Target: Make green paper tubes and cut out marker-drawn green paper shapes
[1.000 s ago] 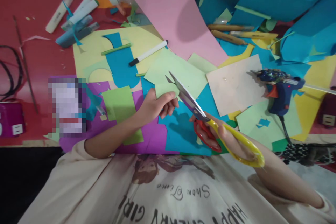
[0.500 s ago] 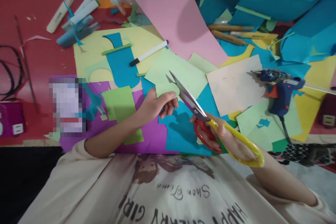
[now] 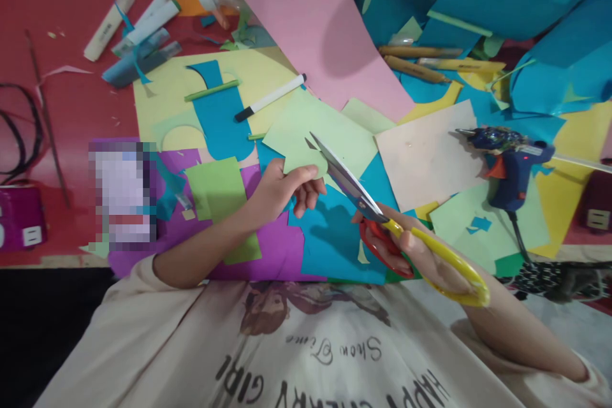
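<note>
Pinching a small pale green piece (image 3: 297,164) between thumb and fingers, the left hand's (image 3: 282,192) grip sits at the piece's lower edge, so most of the paper stands out above the thumb, on the side away from the body. The right hand's (image 3: 421,252) grip is closed round the yellow and red handles of the scissors (image 3: 351,185), whose blades stand slightly parted and point up and to the left. They reach just beside the right edge of the small piece; whether the paper lies between them cannot be told. Behind the blade tips lies a larger pale green sheet (image 3: 339,134), and under both hands a blue sheet (image 3: 329,248) covers the surface (image 3: 43,108). A lime green sheet (image 3: 217,188) lies partly beneath the left forearm, while a glue gun (image 3: 509,172) rests well to the right of the scissors.
</note>
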`<action>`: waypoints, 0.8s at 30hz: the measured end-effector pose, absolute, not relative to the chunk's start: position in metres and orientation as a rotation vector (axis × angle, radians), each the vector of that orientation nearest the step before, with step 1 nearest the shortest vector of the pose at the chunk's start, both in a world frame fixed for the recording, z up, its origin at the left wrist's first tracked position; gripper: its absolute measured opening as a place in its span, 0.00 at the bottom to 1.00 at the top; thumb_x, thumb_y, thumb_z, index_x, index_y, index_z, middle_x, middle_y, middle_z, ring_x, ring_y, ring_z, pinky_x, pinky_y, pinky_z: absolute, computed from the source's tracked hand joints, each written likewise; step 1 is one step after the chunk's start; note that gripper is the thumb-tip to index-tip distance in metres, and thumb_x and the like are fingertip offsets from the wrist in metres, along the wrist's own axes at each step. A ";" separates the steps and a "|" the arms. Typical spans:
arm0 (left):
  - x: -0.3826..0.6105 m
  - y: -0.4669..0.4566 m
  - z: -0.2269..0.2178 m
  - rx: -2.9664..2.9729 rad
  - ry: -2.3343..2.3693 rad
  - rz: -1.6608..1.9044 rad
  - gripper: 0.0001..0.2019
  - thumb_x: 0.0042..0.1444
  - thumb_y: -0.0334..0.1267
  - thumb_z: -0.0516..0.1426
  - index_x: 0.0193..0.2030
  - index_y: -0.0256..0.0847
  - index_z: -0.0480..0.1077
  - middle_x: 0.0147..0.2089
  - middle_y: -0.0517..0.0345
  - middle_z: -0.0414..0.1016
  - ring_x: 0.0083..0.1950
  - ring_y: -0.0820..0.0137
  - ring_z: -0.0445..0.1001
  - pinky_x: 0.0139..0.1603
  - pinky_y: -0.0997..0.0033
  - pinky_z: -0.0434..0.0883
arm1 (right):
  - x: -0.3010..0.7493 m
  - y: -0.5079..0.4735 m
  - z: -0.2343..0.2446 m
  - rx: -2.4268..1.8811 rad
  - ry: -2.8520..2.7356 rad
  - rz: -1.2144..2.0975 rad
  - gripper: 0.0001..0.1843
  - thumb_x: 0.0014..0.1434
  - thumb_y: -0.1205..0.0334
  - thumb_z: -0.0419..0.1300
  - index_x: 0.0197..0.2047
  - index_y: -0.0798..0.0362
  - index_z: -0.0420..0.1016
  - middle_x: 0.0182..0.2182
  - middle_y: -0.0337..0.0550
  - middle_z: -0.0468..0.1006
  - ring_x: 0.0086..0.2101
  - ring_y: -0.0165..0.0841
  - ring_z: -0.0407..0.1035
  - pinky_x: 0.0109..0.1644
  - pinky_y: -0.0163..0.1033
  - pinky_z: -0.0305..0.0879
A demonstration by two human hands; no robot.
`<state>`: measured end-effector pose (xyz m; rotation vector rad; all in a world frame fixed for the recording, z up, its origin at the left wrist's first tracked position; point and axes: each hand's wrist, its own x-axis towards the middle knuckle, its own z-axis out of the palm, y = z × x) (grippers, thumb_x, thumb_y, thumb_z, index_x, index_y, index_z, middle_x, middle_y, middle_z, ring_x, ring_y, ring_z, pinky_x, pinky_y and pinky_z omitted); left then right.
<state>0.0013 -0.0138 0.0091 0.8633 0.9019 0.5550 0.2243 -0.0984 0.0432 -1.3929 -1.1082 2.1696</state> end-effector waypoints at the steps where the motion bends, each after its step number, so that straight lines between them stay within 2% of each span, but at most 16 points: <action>1: 0.001 -0.014 0.009 0.858 0.906 0.556 0.15 0.54 0.41 0.54 0.21 0.36 0.72 0.15 0.64 0.69 0.11 0.80 0.63 0.12 0.79 0.61 | 0.224 -0.099 0.043 -1.385 -1.073 2.186 0.39 0.52 0.26 0.51 0.52 0.51 0.64 0.20 0.30 0.57 0.18 0.23 0.45 0.18 0.33 0.43; 11: 0.002 -0.012 0.013 0.876 0.938 0.553 0.13 0.51 0.41 0.55 0.21 0.35 0.71 0.15 0.63 0.69 0.11 0.79 0.64 0.12 0.78 0.61 | 0.225 -0.100 0.041 -1.347 -1.041 2.178 0.39 0.52 0.27 0.53 0.50 0.53 0.65 0.18 0.28 0.56 0.17 0.22 0.45 0.18 0.33 0.42; 24: 0.001 -0.012 0.009 0.867 0.926 0.561 0.15 0.52 0.42 0.55 0.22 0.35 0.72 0.15 0.62 0.70 0.11 0.78 0.64 0.13 0.78 0.62 | 0.225 -0.101 0.041 -1.345 -1.066 2.136 0.38 0.52 0.28 0.54 0.49 0.54 0.66 0.19 0.28 0.55 0.16 0.21 0.44 0.17 0.33 0.41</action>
